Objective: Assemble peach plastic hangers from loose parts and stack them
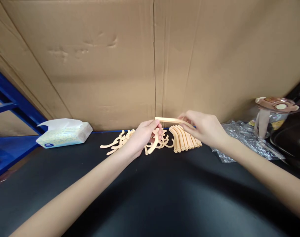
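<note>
My left hand (147,133) is closed on a curved cream piece (153,144), which hangs below its fingers. My right hand (201,126) pinches a long cream strip (173,120) near its right end, and the strip's left end reaches the fingertips of my left hand. Under and between the hands, a row of long cream pieces (185,140) lies side by side on the black table (150,197). Small curved cream pieces (119,142) are heaped to the left of that row, partly hidden behind my left hand.
A tissue pack (64,133) lies at the left beside a blue metal frame (13,95). Crinkled clear plastic (229,156) and a bottle with a brown lid (273,113) are at the right. Brown cardboard (102,65) stands behind the table.
</note>
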Action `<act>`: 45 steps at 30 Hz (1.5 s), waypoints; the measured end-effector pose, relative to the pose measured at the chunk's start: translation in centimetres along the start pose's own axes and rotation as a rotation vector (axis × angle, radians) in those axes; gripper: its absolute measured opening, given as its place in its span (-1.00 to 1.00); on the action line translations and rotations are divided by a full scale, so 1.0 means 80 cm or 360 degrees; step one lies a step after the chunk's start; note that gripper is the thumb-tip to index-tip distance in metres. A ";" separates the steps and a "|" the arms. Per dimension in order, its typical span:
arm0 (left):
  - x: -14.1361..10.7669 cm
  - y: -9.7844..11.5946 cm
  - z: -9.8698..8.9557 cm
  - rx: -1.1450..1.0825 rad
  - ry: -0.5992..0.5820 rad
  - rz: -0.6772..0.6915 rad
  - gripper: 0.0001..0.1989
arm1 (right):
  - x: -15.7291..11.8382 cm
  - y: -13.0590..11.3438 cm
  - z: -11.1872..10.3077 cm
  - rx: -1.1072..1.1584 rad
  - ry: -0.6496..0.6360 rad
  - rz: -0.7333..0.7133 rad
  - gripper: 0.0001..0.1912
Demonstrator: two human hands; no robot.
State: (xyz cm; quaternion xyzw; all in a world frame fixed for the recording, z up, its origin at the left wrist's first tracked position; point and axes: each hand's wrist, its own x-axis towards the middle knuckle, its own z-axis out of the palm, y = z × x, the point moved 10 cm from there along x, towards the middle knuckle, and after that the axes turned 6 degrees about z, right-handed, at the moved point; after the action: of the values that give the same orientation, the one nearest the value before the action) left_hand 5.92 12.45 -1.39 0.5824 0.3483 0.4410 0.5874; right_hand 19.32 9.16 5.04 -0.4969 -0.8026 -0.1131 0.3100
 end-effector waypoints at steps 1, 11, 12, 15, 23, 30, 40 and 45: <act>-0.001 0.000 0.002 0.0011 -0.0017 0.0017 -0.74 | -0.004 -0.017 0.004 -0.0212 -0.0024 -0.0175 -0.85; -0.017 -0.003 0.026 0.0535 -0.0192 -0.0069 -0.67 | -0.027 -0.053 0.053 -0.0336 -0.0346 -0.0199 -0.78; -0.019 0.006 0.024 0.0755 -0.0141 0.0034 -0.67 | -0.025 -0.044 0.057 -0.0155 -0.0420 -0.0071 -0.78; -0.035 0.039 0.025 0.1589 0.0007 0.0371 -0.71 | -0.017 -0.001 0.064 0.0523 -0.0583 0.0391 -0.69; -0.024 0.057 -0.056 0.1838 -0.0057 0.0374 -0.59 | -0.003 0.119 0.016 0.0855 0.0047 0.0787 -0.73; -0.002 0.007 -0.153 0.1866 0.0304 0.0059 -0.64 | -0.040 0.110 0.027 0.0063 0.0010 0.0477 -0.85; -0.017 0.022 -0.144 0.2139 0.0426 0.0190 -0.71 | -0.075 0.079 0.073 -0.0202 -0.0385 -0.0019 -0.75; -0.050 0.041 -0.089 0.2258 0.0266 0.0552 -0.75 | -0.077 0.063 0.067 -0.0033 -0.0429 -0.0062 -0.73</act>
State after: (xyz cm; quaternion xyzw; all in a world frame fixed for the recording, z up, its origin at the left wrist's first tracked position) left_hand -2.49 11.23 0.85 0.8336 0.4965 0.2391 -0.0375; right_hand 23.59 9.77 -3.54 -0.4952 -0.8452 -0.0597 0.1919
